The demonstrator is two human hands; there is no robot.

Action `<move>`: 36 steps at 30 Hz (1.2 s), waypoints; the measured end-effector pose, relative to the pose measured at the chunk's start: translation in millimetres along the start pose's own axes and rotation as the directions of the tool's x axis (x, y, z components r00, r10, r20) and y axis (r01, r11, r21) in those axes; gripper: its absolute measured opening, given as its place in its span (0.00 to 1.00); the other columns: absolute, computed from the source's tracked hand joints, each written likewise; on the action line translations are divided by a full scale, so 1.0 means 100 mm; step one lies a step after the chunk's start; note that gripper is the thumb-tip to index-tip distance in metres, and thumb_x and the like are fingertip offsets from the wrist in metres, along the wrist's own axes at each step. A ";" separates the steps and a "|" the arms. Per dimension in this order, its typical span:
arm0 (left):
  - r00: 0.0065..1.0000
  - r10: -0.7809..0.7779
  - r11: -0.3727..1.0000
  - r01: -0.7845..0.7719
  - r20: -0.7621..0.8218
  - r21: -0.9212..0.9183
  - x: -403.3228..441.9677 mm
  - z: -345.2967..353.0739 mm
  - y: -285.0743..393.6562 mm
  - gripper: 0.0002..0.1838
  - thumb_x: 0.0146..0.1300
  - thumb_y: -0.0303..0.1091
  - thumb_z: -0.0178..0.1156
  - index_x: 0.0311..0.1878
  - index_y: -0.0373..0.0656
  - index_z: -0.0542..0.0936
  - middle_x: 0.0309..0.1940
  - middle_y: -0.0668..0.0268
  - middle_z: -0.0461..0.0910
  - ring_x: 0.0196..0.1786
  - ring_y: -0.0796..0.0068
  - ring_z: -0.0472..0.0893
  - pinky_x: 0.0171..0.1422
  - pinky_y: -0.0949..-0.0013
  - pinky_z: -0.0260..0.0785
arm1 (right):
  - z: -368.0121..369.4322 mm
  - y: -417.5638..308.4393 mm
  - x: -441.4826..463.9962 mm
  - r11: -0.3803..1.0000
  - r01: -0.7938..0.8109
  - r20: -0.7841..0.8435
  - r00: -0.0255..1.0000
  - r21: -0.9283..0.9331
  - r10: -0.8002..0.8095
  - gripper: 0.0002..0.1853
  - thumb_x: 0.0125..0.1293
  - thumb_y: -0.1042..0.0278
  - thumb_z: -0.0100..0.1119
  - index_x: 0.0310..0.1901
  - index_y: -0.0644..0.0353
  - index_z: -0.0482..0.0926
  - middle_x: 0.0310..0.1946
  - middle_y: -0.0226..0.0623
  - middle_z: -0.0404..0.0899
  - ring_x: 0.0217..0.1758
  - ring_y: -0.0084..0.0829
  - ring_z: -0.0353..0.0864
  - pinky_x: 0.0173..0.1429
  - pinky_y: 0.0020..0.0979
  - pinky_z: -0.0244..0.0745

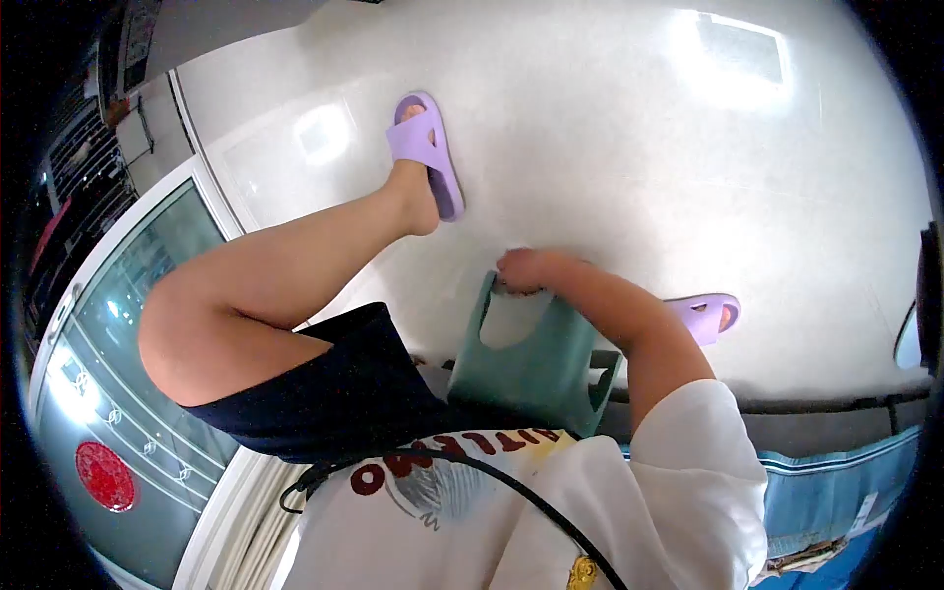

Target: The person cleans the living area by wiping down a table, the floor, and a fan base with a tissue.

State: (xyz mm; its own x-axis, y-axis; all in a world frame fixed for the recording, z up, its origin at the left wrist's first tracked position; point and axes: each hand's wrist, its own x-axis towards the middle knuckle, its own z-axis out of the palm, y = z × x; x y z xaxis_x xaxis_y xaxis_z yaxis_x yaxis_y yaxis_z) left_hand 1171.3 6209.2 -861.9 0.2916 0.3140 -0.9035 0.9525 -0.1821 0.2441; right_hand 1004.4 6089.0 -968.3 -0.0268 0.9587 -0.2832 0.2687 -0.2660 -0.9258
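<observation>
My right hand [523,270] is closed on the upper edge of a green plastic stool [521,379], which has a rounded cutout just below the fingers. The stool is tilted and lies close against my dark shorts [344,393] and white shirt. My right arm reaches over its right side. No part of my left hand shows.
Purple slippers [442,167] are on my feet, on a pale glossy floor [590,147]. A glass door [128,344] with a red round decoration [105,477] stands at left. Blue fabric [836,492] lies at lower right. A black cord crosses my shirt.
</observation>
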 end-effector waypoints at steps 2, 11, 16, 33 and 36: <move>0.975 -0.206 0.956 0.181 -0.088 -0.232 -0.18 0.11 0.14 0.36 0.47 0.70 0.53 0.55 0.59 0.66 0.56 0.77 0.63 0.56 0.77 0.60 0.61 0.76 0.49 | 0.38 0.12 0.24 1.000 0.011 -0.048 0.999 0.007 -0.011 0.11 0.48 0.67 0.55 0.34 0.59 0.81 0.40 0.40 0.75 0.47 0.41 0.72 0.53 0.36 0.70; 0.969 -0.240 0.964 0.232 -0.053 -0.130 0.13 -0.05 -0.09 0.38 0.55 0.71 0.41 0.59 0.50 0.65 0.58 0.65 0.66 0.58 0.65 0.63 0.63 0.64 0.51 | -0.07 0.72 -0.49 0.963 0.016 -0.337 0.935 -0.270 -0.110 0.06 0.44 0.71 0.56 0.25 0.60 0.80 0.31 0.39 0.76 0.44 0.41 0.73 0.53 0.35 0.67; 0.931 -0.359 0.913 0.335 -0.068 -0.231 -0.14 0.05 0.08 0.40 0.42 0.75 0.54 0.54 0.58 0.69 0.55 0.74 0.66 0.56 0.76 0.64 0.61 0.76 0.52 | -0.62 1.22 -2.39 0.967 -0.239 -0.837 0.544 -0.083 0.062 0.04 0.44 0.73 0.52 0.24 0.62 0.72 0.33 0.43 0.71 0.44 0.44 0.68 0.53 0.42 0.62; 0.952 -0.304 0.929 0.288 -0.034 -0.232 -0.16 0.20 0.05 0.55 0.33 0.82 0.51 0.62 0.55 0.64 0.61 0.72 0.63 0.62 0.72 0.61 0.68 0.65 0.47 | -0.47 0.47 -1.24 0.980 -0.008 -0.755 0.636 0.197 0.157 0.15 0.62 0.66 0.46 0.48 0.60 0.73 0.48 0.43 0.72 0.53 0.41 0.68 0.63 0.41 0.59; 0.946 -0.290 0.940 0.254 -0.142 -0.227 -0.81 0.51 0.45 0.53 0.33 0.82 0.52 0.61 0.55 0.66 0.60 0.72 0.64 0.62 0.73 0.62 0.68 0.66 0.48 | -0.58 0.76 -1.23 0.840 -0.445 -0.871 0.486 -0.311 -0.065 0.19 0.61 0.67 0.43 0.55 0.58 0.68 0.53 0.39 0.70 0.55 0.40 0.68 0.65 0.49 0.55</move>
State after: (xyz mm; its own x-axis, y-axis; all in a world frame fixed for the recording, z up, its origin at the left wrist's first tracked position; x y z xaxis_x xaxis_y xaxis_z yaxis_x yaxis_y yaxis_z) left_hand 1186.4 6128.2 -795.5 0.0119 0.4825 -0.8758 0.9896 0.1199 0.0795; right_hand 1084.5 5957.1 -989.3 0.8085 0.5714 0.1407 0.5369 -0.6182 -0.5741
